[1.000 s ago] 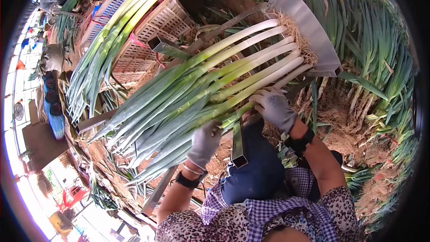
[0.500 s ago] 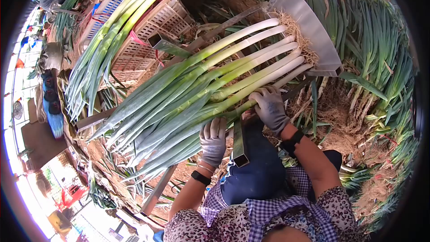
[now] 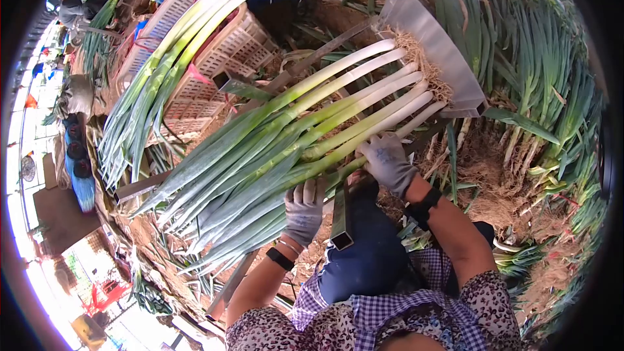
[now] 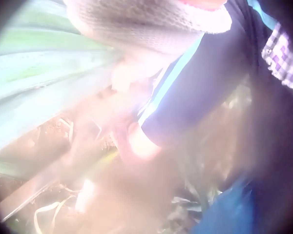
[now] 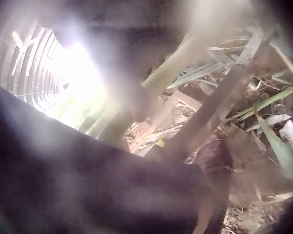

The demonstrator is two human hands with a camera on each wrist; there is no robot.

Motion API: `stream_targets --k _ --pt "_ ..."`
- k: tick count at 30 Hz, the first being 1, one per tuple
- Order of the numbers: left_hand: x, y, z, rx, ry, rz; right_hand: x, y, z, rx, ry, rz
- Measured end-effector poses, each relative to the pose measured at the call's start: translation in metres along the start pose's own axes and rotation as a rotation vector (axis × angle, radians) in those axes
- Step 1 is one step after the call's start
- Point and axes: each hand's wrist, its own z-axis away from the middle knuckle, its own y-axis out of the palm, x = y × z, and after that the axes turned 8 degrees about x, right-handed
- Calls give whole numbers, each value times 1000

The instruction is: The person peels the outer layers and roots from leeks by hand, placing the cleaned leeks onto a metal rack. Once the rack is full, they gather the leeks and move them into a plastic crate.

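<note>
Several long leeks (image 3: 331, 114) lie side by side, white stalks up to the right and green leaves down to the left, their roots beside a curved metal plate (image 3: 448, 58). My gloved right hand (image 3: 388, 162) grips the stalk of the leek nearest my body. Further left, the gloved left hand (image 3: 304, 211) rests its extended fingers on the near edge of the leaves; its thumb is hidden. Glare washes out the left wrist view, where the glove (image 4: 146, 29) is beside broad leaves (image 4: 34, 73). In the right wrist view the hand is dark and blurred.
A metal frame bar (image 3: 341, 221) juts towards my knees under the leeks. More leeks (image 3: 175, 45) lie across plastic crates (image 3: 224, 52) at the upper left. A large heap of leeks (image 3: 539, 71) lines the right side, and another person (image 3: 78, 0) is far off at upper left.
My left hand has gone from curled fingers to extended ones on the leaves, turning slightly upright. The right hand stays on the near stalk, and the leeks stay in place.
</note>
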Motion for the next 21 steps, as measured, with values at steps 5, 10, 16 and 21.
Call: stream_targets --k 5,10,16,21 --pt "-2 -23 -14 197 -51 114 -2 -12 0 95 24 -8" --pt "12 -78 -39 535 -93 496 -7 -12 4 121 39 -180" --pt "12 -40 -18 470 -167 672 -11 14 17 -63 -26 -290" --pt "1 -25 -1 414 -156 492 -9 20 17 -80 -5 -245"
